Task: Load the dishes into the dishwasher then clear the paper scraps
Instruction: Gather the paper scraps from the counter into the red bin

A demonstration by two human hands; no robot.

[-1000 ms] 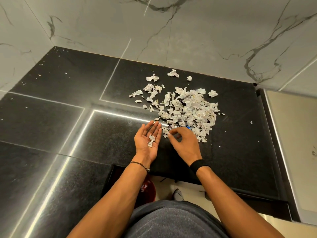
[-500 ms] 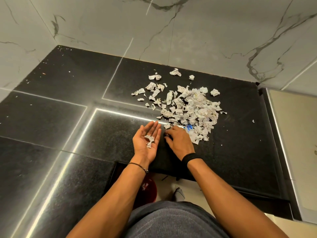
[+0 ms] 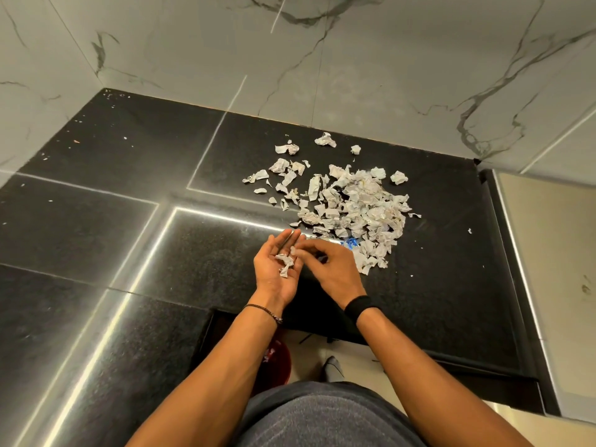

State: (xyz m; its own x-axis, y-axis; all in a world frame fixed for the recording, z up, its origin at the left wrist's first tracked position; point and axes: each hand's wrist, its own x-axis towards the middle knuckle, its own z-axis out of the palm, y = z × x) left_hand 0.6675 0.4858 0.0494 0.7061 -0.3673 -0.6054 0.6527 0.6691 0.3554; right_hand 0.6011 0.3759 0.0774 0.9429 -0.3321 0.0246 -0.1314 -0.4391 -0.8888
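Scraps of paper (image 3: 354,204) lie heaped on the black desk (image 3: 129,221), and that heap is the mark for everything else. Its dense part sits on the right and loose strays trail off its far-left side, so it has no clear long axis. Both hands are on the heap's near side, just short of its front edge. The right hand (image 3: 332,272) is nearer to it, beside a blue scrap (image 3: 350,242) at the heap's near rim. The left hand (image 3: 277,269) lies palm up with fingers straight, carrying a few collected scraps (image 3: 285,264). The right hand's fingers are curled and bunched over that palm, touching it, on what looks like a small scrap (image 3: 294,252), though blur softens it. A red bin (image 3: 277,359) shows below the desk edge, nearer the person than the heap. My judgement: the next reach goes forward and rightward, and suits the right hand.
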